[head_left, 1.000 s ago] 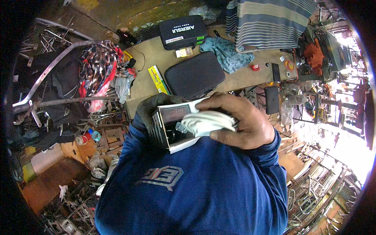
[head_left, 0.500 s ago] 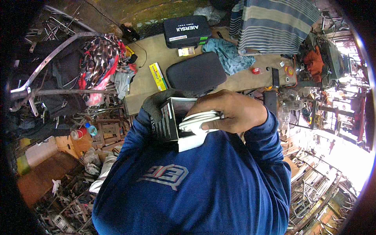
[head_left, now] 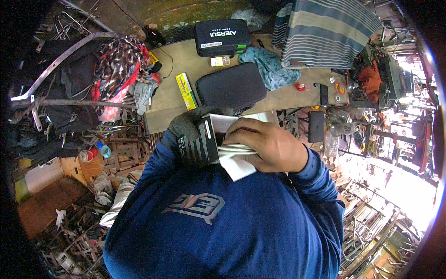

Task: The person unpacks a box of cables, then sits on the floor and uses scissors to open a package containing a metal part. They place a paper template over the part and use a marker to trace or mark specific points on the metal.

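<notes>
A blue shirt (head_left: 260, 218) fills the lower middle of the frame. Just above it, at the centre, is a box (head_left: 197, 144), black with pale stripes and white inside, its open end facing right and a white flap (head_left: 239, 169) jutting out. The dark-gloved left hand (head_left: 186, 126) curls around its left side. The right hand (head_left: 274, 145) pinches a white cable (head_left: 236, 149), coiled flat, at the opening. Beyond, upper centre, the surface (head_left: 166, 100) bears a black case (head_left: 232, 86) and a teal cloth (head_left: 269, 67).

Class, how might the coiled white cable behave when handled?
The coiled white cable likely flexes, being bent into loops. Its slim strands suggest little weight. Slight gaps between them hint it might spread if the right hand loosened.
</notes>
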`<action>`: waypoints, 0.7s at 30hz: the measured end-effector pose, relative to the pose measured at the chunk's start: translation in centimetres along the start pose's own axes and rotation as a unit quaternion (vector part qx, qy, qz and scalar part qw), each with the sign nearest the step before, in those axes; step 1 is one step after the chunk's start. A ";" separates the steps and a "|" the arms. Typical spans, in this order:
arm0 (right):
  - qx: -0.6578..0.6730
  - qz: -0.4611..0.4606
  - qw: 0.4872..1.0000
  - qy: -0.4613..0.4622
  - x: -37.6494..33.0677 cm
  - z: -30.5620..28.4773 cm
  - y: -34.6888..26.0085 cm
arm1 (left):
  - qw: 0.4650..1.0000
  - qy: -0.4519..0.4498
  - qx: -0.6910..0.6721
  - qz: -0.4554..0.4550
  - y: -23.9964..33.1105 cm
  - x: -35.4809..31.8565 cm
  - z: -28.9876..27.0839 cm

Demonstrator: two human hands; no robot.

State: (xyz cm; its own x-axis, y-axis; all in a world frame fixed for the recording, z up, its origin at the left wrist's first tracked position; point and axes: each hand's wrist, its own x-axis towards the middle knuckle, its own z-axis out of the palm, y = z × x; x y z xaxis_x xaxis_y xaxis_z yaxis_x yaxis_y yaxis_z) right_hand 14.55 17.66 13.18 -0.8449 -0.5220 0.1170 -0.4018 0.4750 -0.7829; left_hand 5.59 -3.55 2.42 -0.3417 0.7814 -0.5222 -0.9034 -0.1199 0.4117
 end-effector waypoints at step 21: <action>0.049 0.049 0.994 0.087 -1.5 1.2 -1.2 | 0.999 -0.042 0.029 -0.009 -0.1 -0.1 -0.8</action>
State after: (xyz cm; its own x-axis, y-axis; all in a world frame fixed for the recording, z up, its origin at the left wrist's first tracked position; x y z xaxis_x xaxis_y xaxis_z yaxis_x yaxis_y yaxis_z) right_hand 16.68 17.01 13.23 -0.9299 -0.3420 0.1355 -0.2863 0.4414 -0.8504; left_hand 5.51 -4.06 1.86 -0.3004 0.8325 -0.4655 -0.8915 -0.0716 0.4474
